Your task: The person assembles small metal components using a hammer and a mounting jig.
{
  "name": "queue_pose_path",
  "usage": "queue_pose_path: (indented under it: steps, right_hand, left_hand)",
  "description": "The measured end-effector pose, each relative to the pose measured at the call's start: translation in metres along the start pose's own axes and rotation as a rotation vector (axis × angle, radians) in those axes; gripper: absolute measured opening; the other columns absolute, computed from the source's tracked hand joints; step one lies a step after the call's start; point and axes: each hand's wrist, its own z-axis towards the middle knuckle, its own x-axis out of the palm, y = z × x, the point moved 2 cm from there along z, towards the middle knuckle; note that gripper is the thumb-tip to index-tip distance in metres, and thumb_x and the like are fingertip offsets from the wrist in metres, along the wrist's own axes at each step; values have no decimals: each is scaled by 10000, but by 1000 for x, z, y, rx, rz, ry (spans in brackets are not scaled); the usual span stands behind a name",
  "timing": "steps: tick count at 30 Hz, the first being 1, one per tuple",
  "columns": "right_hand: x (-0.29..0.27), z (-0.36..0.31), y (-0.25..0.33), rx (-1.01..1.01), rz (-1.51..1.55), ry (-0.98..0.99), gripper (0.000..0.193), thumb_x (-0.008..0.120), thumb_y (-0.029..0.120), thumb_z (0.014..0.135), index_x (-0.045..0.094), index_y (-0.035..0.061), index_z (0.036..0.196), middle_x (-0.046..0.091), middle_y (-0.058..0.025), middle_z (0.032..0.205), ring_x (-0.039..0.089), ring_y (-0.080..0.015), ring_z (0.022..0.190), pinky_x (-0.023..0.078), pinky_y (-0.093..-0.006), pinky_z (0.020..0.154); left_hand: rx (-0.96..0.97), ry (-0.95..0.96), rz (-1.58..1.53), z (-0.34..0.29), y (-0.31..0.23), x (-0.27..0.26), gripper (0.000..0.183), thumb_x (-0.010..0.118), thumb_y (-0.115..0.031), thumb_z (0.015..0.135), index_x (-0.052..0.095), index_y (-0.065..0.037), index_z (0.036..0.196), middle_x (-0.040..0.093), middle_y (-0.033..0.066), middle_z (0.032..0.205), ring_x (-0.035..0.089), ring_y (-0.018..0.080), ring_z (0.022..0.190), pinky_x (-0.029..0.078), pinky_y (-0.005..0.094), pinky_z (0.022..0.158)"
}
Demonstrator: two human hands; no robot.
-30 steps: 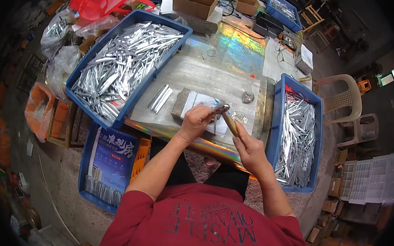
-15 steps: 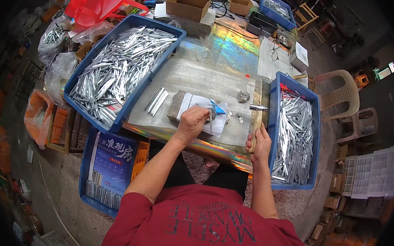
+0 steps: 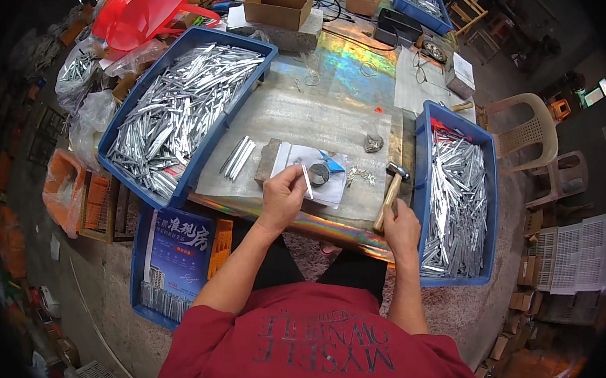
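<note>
My left hand [image 3: 281, 199] pinches a thin silver metal strip [image 3: 307, 182], held upright just left of a dark round metal piece [image 3: 319, 174]. That piece rests on white paper [image 3: 284, 157] over a grey block [image 3: 266, 161], beside a blue scrap [image 3: 333, 161]. At the table's right edge, my right hand [image 3: 402, 230] is closed at the wooden handle of a hammer [image 3: 390, 195], its metal head pointing away from me. Several loose strips [image 3: 238, 158] lie left of the block. Small shiny metal pieces [image 3: 362, 176] are scattered to its right.
Blue bins full of metal strips flank the table, one on the left [image 3: 197, 175] and one on the right [image 3: 422, 202]. A greyish lump [image 3: 373, 143] sits on the tabletop. Cardboard boxes [image 3: 280, 6] and cables stand at the back. A plastic chair [image 3: 530, 127] is off to the right.
My left hand has moved slightly left with the strip, which now shows apart from the round piece. My right hand has turned the hammer, and its head sits lower than before.
</note>
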Motion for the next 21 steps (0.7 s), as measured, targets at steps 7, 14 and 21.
queue_pose_path:
  steps: [7, 14, 21]
  right_hand:
    - [-20, -16, 70, -416, 541, -86, 282, 614, 126, 685, 529, 25, 934, 530, -108, 691, 525, -245, 571, 427, -313, 495]
    - [-9, -25, 91, -788, 727, -221, 145, 618, 45, 665, 561, 22, 796, 553, -103, 696, 547, -233, 583, 435, -302, 490]
    - [-2, -25, 82, -372, 958, -23, 94, 591, 90, 734, 558, 6, 761, 533, -70, 566, 514, -133, 447, 398, -241, 403]
  left_hand:
    - [-3, 124, 15, -29, -3, 10, 80, 524, -53, 766, 537, 19, 799, 518, 28, 644, 444, 60, 585, 380, 216, 508]
    - [211, 178, 208, -40, -22, 11, 85, 555, -36, 706, 535, 11, 774, 544, 124, 684, 542, 240, 606, 419, 293, 545]
    - [380, 154, 303, -41, -14, 7, 94, 596, -58, 674, 527, -25, 729, 538, 90, 669, 520, 254, 630, 412, 328, 547]
